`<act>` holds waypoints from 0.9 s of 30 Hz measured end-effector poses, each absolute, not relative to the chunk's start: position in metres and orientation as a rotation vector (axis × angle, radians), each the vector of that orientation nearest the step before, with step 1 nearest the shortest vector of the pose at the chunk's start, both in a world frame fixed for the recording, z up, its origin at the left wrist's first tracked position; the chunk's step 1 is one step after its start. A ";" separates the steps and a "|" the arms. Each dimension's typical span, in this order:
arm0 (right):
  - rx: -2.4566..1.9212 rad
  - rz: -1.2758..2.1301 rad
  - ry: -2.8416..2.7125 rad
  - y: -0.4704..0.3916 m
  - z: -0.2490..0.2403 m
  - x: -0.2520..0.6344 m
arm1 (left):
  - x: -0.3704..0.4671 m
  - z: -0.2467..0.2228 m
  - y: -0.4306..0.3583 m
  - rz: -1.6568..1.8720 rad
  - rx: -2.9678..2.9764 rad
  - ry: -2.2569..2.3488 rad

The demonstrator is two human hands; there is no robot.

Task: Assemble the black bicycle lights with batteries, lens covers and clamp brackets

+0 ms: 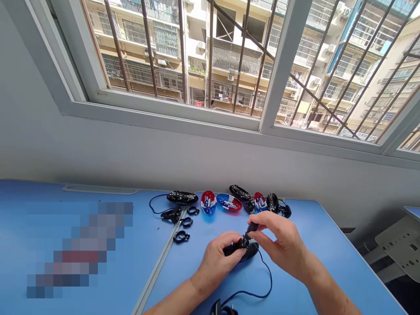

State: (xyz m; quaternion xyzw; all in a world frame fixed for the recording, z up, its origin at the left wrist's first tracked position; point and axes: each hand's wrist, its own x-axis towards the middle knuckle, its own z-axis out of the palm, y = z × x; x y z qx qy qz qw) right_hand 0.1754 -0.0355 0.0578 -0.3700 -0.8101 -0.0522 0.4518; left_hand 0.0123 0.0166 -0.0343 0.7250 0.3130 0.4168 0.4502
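My left hand (216,256) is closed around a black oval device (251,253) low over the blue table, thumb and fingers pressing on its near side. A short black stick-like piece (252,227), possibly a screwdriver handle, is pinched between the thumb and fingers of my right hand (282,240). It tilts down to the device; its lower end meets the area beside my left fingertips, where detail is hard to see. From the device a thin black cable (271,280) loops right and down to a black part (221,308) at the bottom edge.
Black ring clamps (181,236) lie left of my hands. Behind them are a black oval unit (182,197), red-and-blue oval pieces (208,203) and further black units (272,203) along the wall. A metal strip (160,264) crosses the blue table (315,262). A blurred patch covers the left side.
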 end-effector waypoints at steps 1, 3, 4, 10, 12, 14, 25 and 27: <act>-0.922 -0.156 -1.995 -0.036 0.058 0.174 | 0.013 -0.034 0.016 1.034 1.792 0.777; -0.951 -0.197 -1.980 -0.036 0.056 0.172 | 0.013 -0.034 0.016 1.036 1.791 0.782; -0.967 -0.215 -1.970 -0.035 0.055 0.171 | 0.013 -0.033 0.016 1.034 1.792 0.781; -0.976 -0.237 -1.900 -0.035 0.048 0.163 | 0.013 -0.030 0.015 1.032 1.798 0.778; -0.990 -0.110 -1.895 -0.037 0.049 0.161 | 0.013 -0.030 0.015 1.034 1.798 0.782; -1.002 0.048 -1.926 -0.038 0.051 0.162 | 0.014 -0.030 0.015 1.041 1.797 0.788; -0.873 0.037 -2.075 -0.034 0.052 0.173 | 0.014 -0.032 0.017 1.066 1.826 0.806; -0.882 -0.005 -2.054 -0.034 0.052 0.171 | 0.014 -0.032 0.016 1.059 1.824 0.799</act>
